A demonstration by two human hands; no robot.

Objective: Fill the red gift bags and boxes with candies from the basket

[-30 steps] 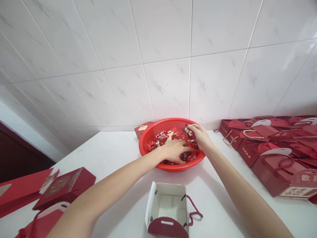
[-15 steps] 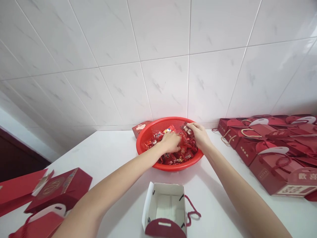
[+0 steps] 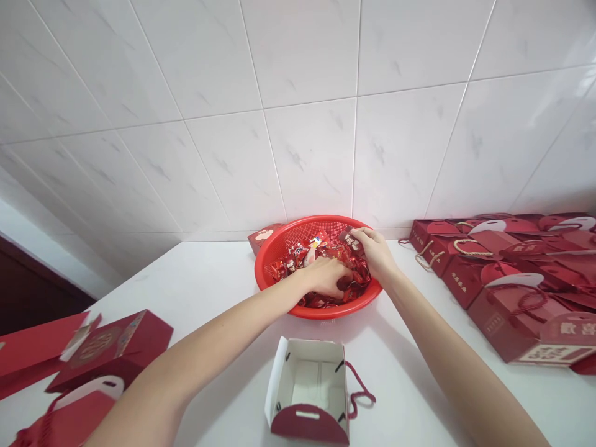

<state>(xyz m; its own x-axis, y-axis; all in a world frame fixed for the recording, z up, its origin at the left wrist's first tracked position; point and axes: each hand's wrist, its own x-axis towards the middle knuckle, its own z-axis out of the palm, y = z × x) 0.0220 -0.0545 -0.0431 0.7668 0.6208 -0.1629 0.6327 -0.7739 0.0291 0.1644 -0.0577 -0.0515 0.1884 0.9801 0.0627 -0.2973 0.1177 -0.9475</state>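
A red plastic basket (image 3: 274, 248) stands against the wall, heaped with red-wrapped candies (image 3: 307, 253). My left hand (image 3: 327, 276) is down among them, its fingers curled and their tips partly hidden by wrappers. What it grips, if anything, I cannot make out. At the basket's right side my right hand (image 3: 374, 251) pinches a dark red candy packet (image 3: 350, 239) with pale lettering. In front of the basket an open gift box (image 3: 310, 422) shows its pale inside, with a dark red flap towards me and a cord handle (image 3: 361, 395) lying on its right.
Closed red gift boxes (image 3: 507, 310) with cord handles stand in rows at the right. More red boxes (image 3: 112, 351) lie at the left front. A small red box (image 3: 263, 237) sits behind the basket's left rim. A tiled wall (image 3: 307, 161) bounds the white table (image 3: 214, 279).
My left hand has shifted right and slightly towards me within the candies, baring some at the left. My right hand stays at the rim with its packet. The view tilts slightly.
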